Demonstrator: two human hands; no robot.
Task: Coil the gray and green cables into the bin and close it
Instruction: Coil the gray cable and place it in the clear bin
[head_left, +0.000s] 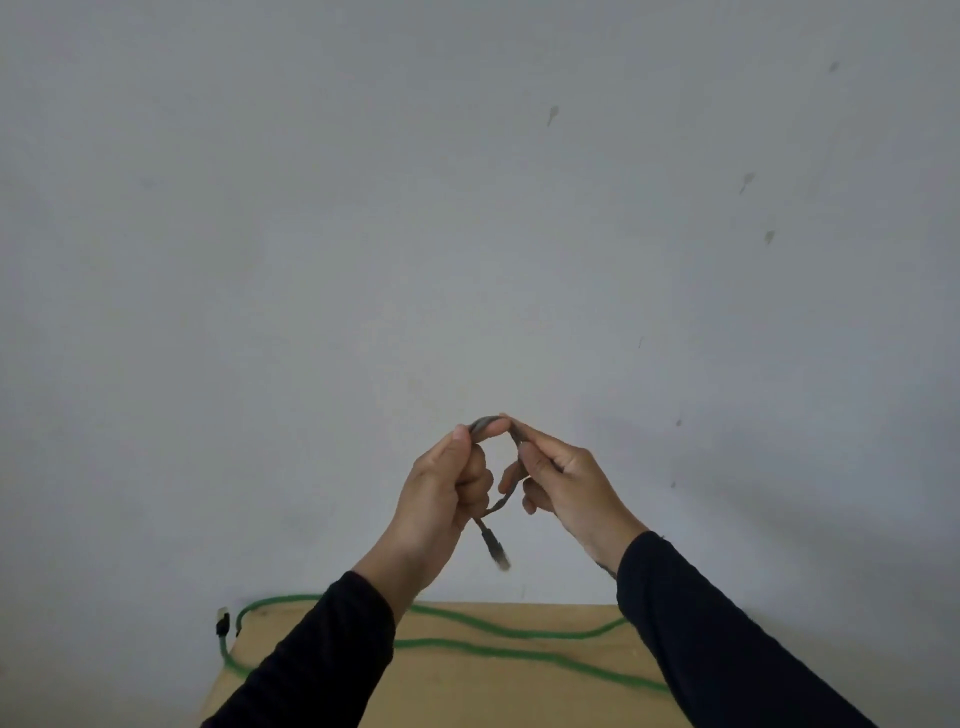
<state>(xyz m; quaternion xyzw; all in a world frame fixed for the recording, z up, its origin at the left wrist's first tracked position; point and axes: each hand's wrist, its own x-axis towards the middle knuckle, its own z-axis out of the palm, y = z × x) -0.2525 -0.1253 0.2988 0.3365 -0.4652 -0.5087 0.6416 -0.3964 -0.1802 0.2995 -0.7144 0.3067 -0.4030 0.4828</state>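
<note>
- Head view, nearest first: two dark sleeves (322, 649) rise from the bottom edge, crossing over a tan table (509, 691) low in the frame.
- On that table lies the green cable (498, 652), uncoiled, its long axis running left to right in loose waves, with two runs roughly side by side. At the left edge it bends around and hangs over the side, where a dark plug (222, 623) shows.
- Farther up, both hands are raised well above the table, in front of the wall.
- Left hand (447, 493): its grip is closed, thumb and forefinger pinching the gray cable (501, 506) near the top of a small loop, the other fingers curled in.
- Right hand (566, 483): its grip is likewise closed on the same cable, pinching the other side of the loop, so the two pinches nearly meet at the top.
- The gray cable arches between the hands, drops from the right hand, crosses below and ends in a connector (496, 551) hanging down and slightly right, blurred. How much cable is gathered inside either hand cannot be told.
- Farthest is a plain gray wall (467, 208) with a few small marks.
- Progress, as a judgement: early. The gray cable is only at its first loop or so, the green one is untouched, and no bin appears in view, so stowing both and closing the bin are all left.
</note>
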